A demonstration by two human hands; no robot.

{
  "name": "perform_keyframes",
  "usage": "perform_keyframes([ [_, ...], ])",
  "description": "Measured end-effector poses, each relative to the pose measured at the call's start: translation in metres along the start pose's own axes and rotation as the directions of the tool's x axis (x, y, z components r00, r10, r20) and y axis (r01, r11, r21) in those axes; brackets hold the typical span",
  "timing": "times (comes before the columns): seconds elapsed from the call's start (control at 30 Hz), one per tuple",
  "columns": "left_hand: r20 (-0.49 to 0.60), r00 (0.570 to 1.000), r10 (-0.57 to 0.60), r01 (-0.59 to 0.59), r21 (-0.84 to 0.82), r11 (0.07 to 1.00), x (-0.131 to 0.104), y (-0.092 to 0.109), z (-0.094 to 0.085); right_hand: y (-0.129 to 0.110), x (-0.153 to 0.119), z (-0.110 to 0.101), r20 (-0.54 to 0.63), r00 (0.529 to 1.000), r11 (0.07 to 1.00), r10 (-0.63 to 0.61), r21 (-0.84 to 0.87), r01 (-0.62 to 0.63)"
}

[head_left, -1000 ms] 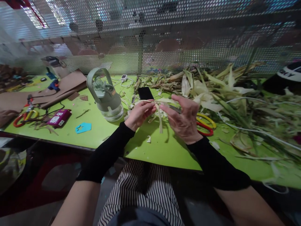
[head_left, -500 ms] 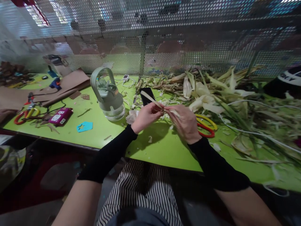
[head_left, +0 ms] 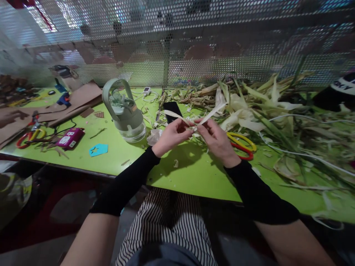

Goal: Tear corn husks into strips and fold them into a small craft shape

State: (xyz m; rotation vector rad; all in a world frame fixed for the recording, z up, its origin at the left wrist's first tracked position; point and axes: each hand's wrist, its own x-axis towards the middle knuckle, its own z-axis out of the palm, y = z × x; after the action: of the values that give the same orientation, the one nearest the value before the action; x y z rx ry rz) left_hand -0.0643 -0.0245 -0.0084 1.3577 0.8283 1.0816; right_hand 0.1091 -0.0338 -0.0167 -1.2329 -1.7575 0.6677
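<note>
Between my two hands is a pale corn husk strip, with one end rising to the upper right and another pale length pointing left over a black phone. My left hand is closed, thumb and fingers pinching the strip near its middle. Fingertips of my right hand pinch it close beside the left ones. Whether the two pale lengths are one piece is hidden by the fingers. Scissors with yellow and red handles lie right of my right hand, partly covered by it. A crumpled whitish scrap touches my left wrist area.
A green bottle stands left of my hands. Further left are a purple box, a blue cut-out, other scissors and brown paper. Another person's hand is at far left. Corn husks heap on the right.
My right hand has turned and opened out from the strip's lower side; a pale strip end now stands up to the right. The left hand keeps its pinch. Another person's hand has moved.
</note>
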Motion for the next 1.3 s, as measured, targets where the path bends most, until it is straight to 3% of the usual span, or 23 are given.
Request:
perform_keyframes([
  [0.1, -0.026, 1.0, -0.001, 0.002, 0.025, 1.0, 0.0, 0.002, 0.001, 0.001, 0.002, -0.002, 0.004, 1.0, 1.0, -0.018, -0.025, 0.018],
  [0.2, -0.088, 0.996, 0.015, -0.007, 0.091, 0.996, 0.002, -0.001, 0.0, 0.002, 0.005, -0.005, -0.019, 0.992, 0.977, -0.125, -0.178, 0.119],
  [0.37, -0.169, 0.982, 0.083, -0.028, 0.307, 0.951, 0.002, -0.005, -0.004, 0.001, 0.002, -0.007, -0.024, 0.929, 0.802, -0.369, -0.514, 0.305],
  [0.47, -0.174, 0.973, 0.151, -0.046, 0.495, 0.868, 0.001, -0.005, -0.004, 0.002, -0.001, -0.005, -0.041, 0.884, 0.73, -0.465, -0.583, 0.357],
  [0.53, -0.103, 0.98, 0.171, -0.078, 0.593, 0.802, -0.001, -0.005, -0.003, 0.004, -0.002, -0.003, -0.025, 0.886, 0.752, -0.463, -0.541, 0.378],
  [0.63, 0.005, 0.983, 0.185, -0.14, 0.673, 0.726, -0.002, -0.006, -0.001, 0.007, 0.0, -0.003, -0.02, 0.924, 0.849, -0.381, -0.404, 0.341],
  [0.83, -0.026, 0.99, 0.137, -0.086, 0.656, 0.75, -0.002, -0.005, -0.003, 0.001, -0.002, -0.003, 0.009, 0.936, 0.903, -0.351, -0.264, 0.34],
  [0.97, 0.06, 0.989, 0.138, -0.143, 0.655, 0.742, -0.002, -0.005, -0.003, -0.003, -0.005, -0.002, 0.01, 0.927, 0.903, -0.374, -0.225, 0.367],
  [1.1, 0.106, 0.986, 0.131, -0.168, 0.604, 0.779, -0.001, -0.008, -0.002, -0.004, -0.006, -0.003, 0.015, 0.935, 0.914, -0.353, -0.206, 0.348],
  [1.3, 0.115, 0.991, 0.073, -0.106, 0.324, 0.94, 0.001, -0.015, -0.005, -0.001, -0.004, -0.004, -0.028, 0.988, 0.98, -0.152, 0.124, 0.155],
])
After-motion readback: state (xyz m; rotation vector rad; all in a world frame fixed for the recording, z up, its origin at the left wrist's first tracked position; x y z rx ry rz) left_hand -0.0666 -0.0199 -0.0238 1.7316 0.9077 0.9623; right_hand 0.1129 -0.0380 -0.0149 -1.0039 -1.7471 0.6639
